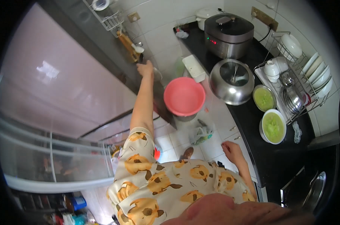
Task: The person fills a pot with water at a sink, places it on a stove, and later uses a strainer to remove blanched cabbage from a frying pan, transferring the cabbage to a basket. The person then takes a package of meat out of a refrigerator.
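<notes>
My left hand (146,68) is stretched far forward, at the lower end of a black handle (141,58). My fingers hide part of that handle, so whether they grip it cannot be made out. Just above are a white spoon (138,48) and a brown wooden utensil or board (126,42), hanging below a white wire rack (113,24). Low beside the counter, my right hand (232,152) hangs with its fingers curled and nothing visible in them. A pink plastic basin (184,96) stands ahead, between my arms.
Right, a black countertop (252,123) bears a lidded steel pan (231,81), an electric cooker (229,36), two bowls of green food (272,126) and a dish rack (296,81). A pale refrigerator (60,64) lines the left. A plastic bag of greens (201,135) lies on the floor.
</notes>
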A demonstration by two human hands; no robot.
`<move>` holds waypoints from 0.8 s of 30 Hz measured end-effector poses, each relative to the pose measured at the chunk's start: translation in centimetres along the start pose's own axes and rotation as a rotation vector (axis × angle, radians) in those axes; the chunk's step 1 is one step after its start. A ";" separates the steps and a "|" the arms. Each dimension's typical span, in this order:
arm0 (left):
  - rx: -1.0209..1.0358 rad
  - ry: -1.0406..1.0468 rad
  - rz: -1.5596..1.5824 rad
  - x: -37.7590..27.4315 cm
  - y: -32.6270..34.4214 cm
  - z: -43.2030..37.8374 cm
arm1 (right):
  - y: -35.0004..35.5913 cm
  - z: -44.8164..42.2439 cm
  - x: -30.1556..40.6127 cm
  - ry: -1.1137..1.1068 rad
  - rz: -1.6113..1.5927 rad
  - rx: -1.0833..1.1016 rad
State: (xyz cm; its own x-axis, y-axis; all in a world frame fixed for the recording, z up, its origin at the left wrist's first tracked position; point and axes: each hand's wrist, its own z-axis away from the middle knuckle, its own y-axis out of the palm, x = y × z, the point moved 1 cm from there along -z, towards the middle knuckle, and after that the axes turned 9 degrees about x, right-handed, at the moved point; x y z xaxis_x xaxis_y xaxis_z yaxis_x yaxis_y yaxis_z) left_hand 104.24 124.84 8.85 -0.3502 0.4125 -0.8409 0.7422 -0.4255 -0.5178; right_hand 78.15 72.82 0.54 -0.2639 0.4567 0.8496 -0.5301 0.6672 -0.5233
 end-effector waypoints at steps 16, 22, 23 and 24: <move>-0.064 0.091 0.597 -2.4 11.0 -9.3 | 5.5 -8.9 2.6 0.368 0.032 -0.026; -0.036 0.028 1.055 -11.2 9.0 -4.5 | 5.3 -9.4 3.0 0.365 0.092 -0.029; -0.038 0.030 1.052 -11.9 7.1 -4.1 | 5.5 -9.4 3.2 0.359 0.103 -0.025; 0.024 0.006 1.061 -12.6 6.7 -3.6 | 5.6 -9.2 3.0 0.352 0.110 -0.035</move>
State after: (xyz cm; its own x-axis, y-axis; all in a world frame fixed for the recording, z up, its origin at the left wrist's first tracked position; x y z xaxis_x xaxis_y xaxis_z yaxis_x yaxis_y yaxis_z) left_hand 115.67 119.67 16.55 0.4731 -0.1759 -0.8633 0.6545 -0.5858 0.4780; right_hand 81.81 83.38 -0.44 -0.0207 0.6972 0.7166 -0.4842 0.6201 -0.6173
